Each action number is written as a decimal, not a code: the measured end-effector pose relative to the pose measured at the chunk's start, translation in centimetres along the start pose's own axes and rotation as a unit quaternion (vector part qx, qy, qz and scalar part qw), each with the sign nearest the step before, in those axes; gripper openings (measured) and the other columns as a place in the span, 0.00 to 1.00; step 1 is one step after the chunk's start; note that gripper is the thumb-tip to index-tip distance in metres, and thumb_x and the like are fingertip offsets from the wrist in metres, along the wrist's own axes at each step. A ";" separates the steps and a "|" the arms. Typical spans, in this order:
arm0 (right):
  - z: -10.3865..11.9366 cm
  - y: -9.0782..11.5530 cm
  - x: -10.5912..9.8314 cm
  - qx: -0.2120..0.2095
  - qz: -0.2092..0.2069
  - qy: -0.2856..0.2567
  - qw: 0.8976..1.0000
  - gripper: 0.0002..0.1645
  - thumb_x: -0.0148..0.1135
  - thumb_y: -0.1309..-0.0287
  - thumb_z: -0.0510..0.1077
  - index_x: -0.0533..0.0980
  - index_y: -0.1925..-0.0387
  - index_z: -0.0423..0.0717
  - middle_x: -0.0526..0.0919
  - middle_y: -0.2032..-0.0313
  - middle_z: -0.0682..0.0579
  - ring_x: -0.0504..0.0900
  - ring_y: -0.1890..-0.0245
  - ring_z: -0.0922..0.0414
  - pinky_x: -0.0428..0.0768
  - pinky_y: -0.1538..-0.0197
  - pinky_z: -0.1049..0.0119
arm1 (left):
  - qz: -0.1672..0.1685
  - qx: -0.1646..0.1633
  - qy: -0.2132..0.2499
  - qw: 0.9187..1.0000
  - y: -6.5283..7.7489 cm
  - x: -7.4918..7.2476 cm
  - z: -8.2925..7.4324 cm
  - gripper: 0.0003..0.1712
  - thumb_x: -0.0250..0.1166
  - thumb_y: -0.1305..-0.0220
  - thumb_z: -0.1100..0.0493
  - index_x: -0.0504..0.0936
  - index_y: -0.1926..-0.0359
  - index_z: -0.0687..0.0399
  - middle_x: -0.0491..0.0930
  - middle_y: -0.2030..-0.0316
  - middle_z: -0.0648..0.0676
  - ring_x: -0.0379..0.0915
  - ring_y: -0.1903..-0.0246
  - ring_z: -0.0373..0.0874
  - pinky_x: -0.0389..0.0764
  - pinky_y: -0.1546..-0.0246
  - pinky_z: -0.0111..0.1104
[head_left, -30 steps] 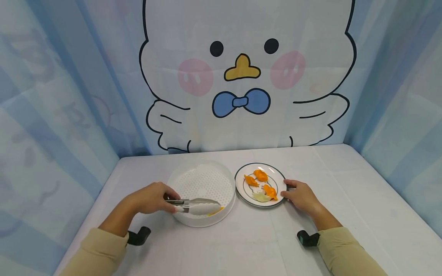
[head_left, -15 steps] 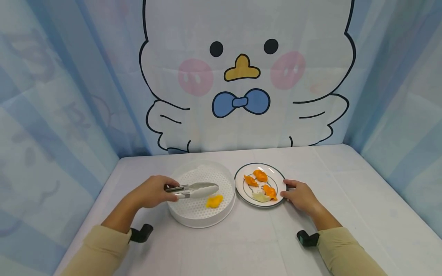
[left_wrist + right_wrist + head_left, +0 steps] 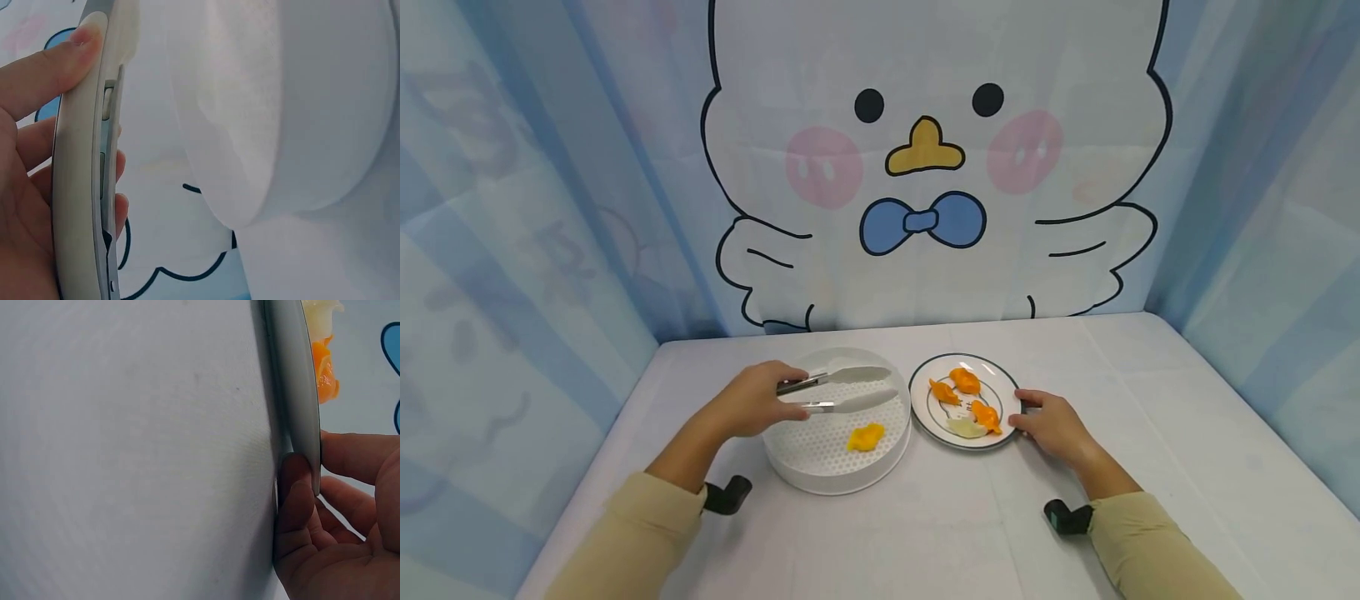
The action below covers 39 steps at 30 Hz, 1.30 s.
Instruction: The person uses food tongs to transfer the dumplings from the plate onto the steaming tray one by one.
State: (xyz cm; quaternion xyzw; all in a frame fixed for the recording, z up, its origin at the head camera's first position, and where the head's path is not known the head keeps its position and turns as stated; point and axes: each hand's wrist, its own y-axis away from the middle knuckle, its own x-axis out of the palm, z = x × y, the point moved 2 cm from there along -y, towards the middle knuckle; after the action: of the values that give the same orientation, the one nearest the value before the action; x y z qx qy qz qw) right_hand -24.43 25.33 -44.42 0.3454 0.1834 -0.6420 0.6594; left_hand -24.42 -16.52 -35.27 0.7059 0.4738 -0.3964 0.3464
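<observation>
My left hand (image 3: 756, 402) grips a pair of metal tongs (image 3: 853, 403), whose arms stand apart over a round white steamer basket (image 3: 837, 483) with a perforated floor. In the left wrist view, the thumb presses on one arm of the tongs (image 3: 78, 181) and the fingers curl round the other side. A yellow dumpling-like piece (image 3: 866, 437) lies on the basket floor below the tongs, apart from them. To the right, my right hand (image 3: 1054, 425) pinches the rim of a white plate (image 3: 925, 421). On this plate lie several dumpling-like pieces, orange (image 3: 965, 381) and one pale (image 3: 967, 428).
The basket and plate stand close side by side on a white-covered table (image 3: 955, 533). Behind the table hangs a curtain (image 3: 925, 275) with a cartoon bird, and blue curtains flank both sides. A black wrist camera (image 3: 727, 495) sticks out from the left sleeve.
The tongs rose off the yellow piece, leaving it on the basket floor. They moved up and away toward the back, and their arms spread apart. My right hand stayed on the plate.
</observation>
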 end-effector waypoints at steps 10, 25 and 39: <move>0.0 -0.1 0.0 -0.001 -0.001 0.000 1.000 0.38 0.64 0.35 0.45 0.63 0.29 0.33 0.63 0.31 0.30 0.60 0.32 0.34 0.58 0.32 0.39 | 0.009 0.014 -0.013 1.000 -2.9 0.5 -2.4 0.36 0.75 0.41 0.50 0.76 0.34 0.54 0.76 0.39 0.59 0.72 0.51 0.51 0.75 0.46 0.47; 0.0 0.0 -0.1 0.004 0.000 -0.002 1.000 0.38 0.65 0.35 0.45 0.64 0.29 0.34 0.63 0.31 0.30 0.60 0.32 0.34 0.57 0.32 0.39 | 0.027 0.026 -0.030 0.999 -6.4 1.8 -5.2 0.34 0.76 0.42 0.51 0.78 0.35 0.53 0.77 0.40 0.56 0.72 0.44 0.51 0.72 0.41 0.46; -0.1 0.1 0.0 0.003 0.002 -0.014 1.000 0.38 0.64 0.34 0.44 0.63 0.29 0.34 0.63 0.31 0.31 0.58 0.31 0.34 0.56 0.32 0.39 | 0.029 0.009 -0.020 0.999 -7.5 3.1 -6.3 0.32 0.76 0.43 0.52 0.80 0.37 0.51 0.78 0.42 0.53 0.73 0.48 0.48 0.74 0.42 0.45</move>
State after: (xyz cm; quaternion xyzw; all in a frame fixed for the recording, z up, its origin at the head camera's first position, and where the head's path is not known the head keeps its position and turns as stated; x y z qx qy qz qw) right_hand -24.36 25.34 -44.46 0.3387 0.1717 -0.6463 0.6619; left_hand -29.33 -7.53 -36.12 0.7147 0.4424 -0.4041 0.3609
